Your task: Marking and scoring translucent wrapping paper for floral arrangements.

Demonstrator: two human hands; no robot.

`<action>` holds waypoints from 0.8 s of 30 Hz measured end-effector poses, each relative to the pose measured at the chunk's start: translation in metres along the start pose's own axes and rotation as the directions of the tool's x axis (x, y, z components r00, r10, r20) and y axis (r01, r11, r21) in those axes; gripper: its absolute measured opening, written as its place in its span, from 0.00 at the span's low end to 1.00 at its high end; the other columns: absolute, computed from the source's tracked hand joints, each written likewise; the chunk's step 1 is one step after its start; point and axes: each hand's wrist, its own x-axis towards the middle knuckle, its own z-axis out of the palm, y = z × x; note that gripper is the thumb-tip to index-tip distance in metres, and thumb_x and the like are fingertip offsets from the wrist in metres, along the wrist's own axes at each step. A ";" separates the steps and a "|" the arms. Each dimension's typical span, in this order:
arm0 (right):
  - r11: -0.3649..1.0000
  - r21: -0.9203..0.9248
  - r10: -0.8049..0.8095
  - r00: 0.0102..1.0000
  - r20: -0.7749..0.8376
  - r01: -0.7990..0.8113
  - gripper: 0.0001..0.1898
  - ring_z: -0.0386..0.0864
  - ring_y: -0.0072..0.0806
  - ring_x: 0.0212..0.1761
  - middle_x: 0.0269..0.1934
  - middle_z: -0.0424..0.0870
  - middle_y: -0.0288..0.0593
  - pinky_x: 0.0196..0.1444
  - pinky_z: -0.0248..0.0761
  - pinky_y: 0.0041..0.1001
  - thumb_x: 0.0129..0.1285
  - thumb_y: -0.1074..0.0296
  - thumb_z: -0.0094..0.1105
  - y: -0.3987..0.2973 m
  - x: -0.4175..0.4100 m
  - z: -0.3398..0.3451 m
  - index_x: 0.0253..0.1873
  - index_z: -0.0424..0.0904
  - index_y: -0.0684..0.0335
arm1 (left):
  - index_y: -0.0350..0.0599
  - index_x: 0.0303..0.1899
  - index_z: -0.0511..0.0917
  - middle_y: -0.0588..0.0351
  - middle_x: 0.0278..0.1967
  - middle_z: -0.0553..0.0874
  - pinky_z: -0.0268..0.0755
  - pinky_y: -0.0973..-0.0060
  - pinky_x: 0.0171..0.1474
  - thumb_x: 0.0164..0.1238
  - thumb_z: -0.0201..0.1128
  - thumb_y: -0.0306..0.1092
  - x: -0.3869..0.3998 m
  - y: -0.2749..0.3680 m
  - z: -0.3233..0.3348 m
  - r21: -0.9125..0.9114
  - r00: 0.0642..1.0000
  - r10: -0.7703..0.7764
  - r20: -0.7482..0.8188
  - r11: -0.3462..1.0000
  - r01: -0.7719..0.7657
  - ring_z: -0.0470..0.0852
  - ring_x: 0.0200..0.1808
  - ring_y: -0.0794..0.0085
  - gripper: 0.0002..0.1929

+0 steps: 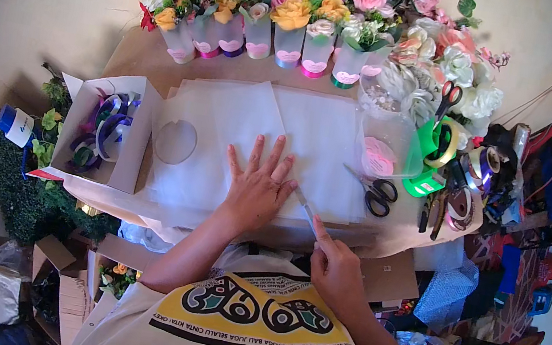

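Observation:
Translucent white sheets [328, 126] lie overlapped on the brown-covered table. My left hand [258, 186] is spread palm down on them, its fingers apart. My right hand [339, 267] grips a slim knife [309, 212], index finger stretched along it, its tip pointing to the sheets beside my left thumb. A clear round disc [175, 141] rests on the left part of the sheets. Black-handled scissors [380, 195] lie at their right edge.
An open white box [141, 149] of curled ribbons stands left. Several small flower vases [287, 47] line the back. To the right are a clear plastic tub [407, 151] with pink paper pieces, a green tape dispenser [423, 182], and ribbon rolls [487, 160].

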 end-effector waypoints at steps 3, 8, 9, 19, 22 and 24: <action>1.000 -0.021 0.010 1.000 0.005 -0.010 0.31 0.78 0.48 0.27 0.27 0.75 0.54 0.33 0.72 0.43 0.61 0.73 0.53 -0.001 -0.001 -0.004 0.71 0.61 0.53 | 0.50 0.66 0.67 0.52 0.75 0.51 0.24 0.28 0.65 0.74 0.45 0.51 0.000 -0.001 0.000 0.001 1.000 0.002 0.002 1.000 -0.002 0.43 0.76 0.47 0.25; 1.000 -0.002 0.000 1.000 -0.017 0.000 0.30 0.77 0.49 0.25 0.25 0.74 0.55 0.31 0.72 0.43 0.61 0.73 0.53 0.001 0.001 -0.006 0.69 0.65 0.54 | 0.50 0.66 0.66 0.52 0.75 0.51 0.24 0.28 0.65 0.74 0.44 0.52 -0.001 -0.001 0.003 0.009 1.000 0.010 -0.011 1.000 -0.010 0.43 0.76 0.47 0.25; 1.000 -0.003 0.000 1.000 -0.018 0.000 0.30 0.77 0.49 0.25 0.25 0.74 0.55 0.31 0.72 0.43 0.61 0.73 0.53 0.001 0.002 -0.006 0.69 0.65 0.54 | 0.50 0.66 0.66 0.52 0.75 0.51 0.24 0.28 0.65 0.74 0.44 0.52 -0.001 -0.002 0.004 0.006 1.000 0.012 -0.017 1.000 -0.012 0.43 0.76 0.47 0.25; 0.989 -0.150 0.000 1.000 -0.024 -0.004 0.29 0.78 0.47 0.27 0.31 0.74 0.51 0.31 0.74 0.42 0.60 0.71 0.54 0.004 0.011 -0.010 0.69 0.67 0.49 | 0.52 0.66 0.66 0.52 0.75 0.52 0.24 0.28 0.65 0.74 0.44 0.52 0.000 -0.002 0.004 0.011 1.000 0.002 -0.012 1.000 -0.002 0.44 0.76 0.48 0.25; 0.985 -0.172 -0.018 0.997 -0.070 0.005 0.28 0.78 0.44 0.26 0.31 0.75 0.49 0.31 0.74 0.40 0.59 0.72 0.55 0.004 0.014 -0.009 0.67 0.70 0.48 | 0.52 0.67 0.66 0.53 0.75 0.52 0.25 0.28 0.65 0.74 0.45 0.52 0.000 -0.002 0.005 0.014 1.000 0.008 -0.021 1.000 -0.007 0.44 0.76 0.48 0.26; 0.986 -0.165 -0.043 0.991 -0.123 0.022 0.27 0.77 0.42 0.25 0.30 0.75 0.48 0.31 0.74 0.39 0.58 0.74 0.55 0.002 0.016 -0.009 0.64 0.73 0.48 | 0.52 0.67 0.66 0.53 0.75 0.52 0.24 0.28 0.65 0.74 0.45 0.52 0.000 -0.002 0.004 0.009 1.000 0.006 -0.016 1.000 -0.006 0.44 0.76 0.49 0.26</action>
